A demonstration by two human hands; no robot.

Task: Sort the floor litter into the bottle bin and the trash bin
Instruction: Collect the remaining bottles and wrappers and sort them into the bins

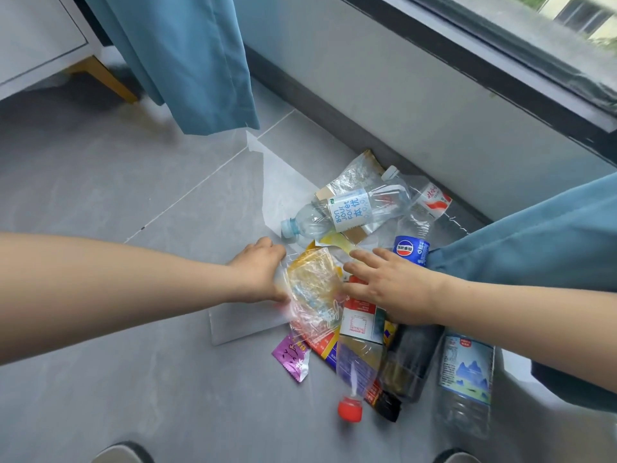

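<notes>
Litter is lying heaped on the floor (100,329). Left hand (258,272) is gripping a crumpled clear wrapper (312,282); right hand (390,282) is hovering, fingers spread wide, above bottles (347,212).

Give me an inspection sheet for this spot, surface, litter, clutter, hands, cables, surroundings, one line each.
Surface: grey tiled floor, pale sheet under part of the pile.
Job's things: clear water bottle lying on top; Pepsi bottle; red-capped bottle; blue-label bottle; purple wrapper. No bins in view.
Clutter: nothing seen beyond the litter.
Hands: left hand gripping a crinkled clear wrapper; right hand open over the pile.
Cables: nothing seen.
Surroundings: teal curtain, window, cabinet leg.
</notes>
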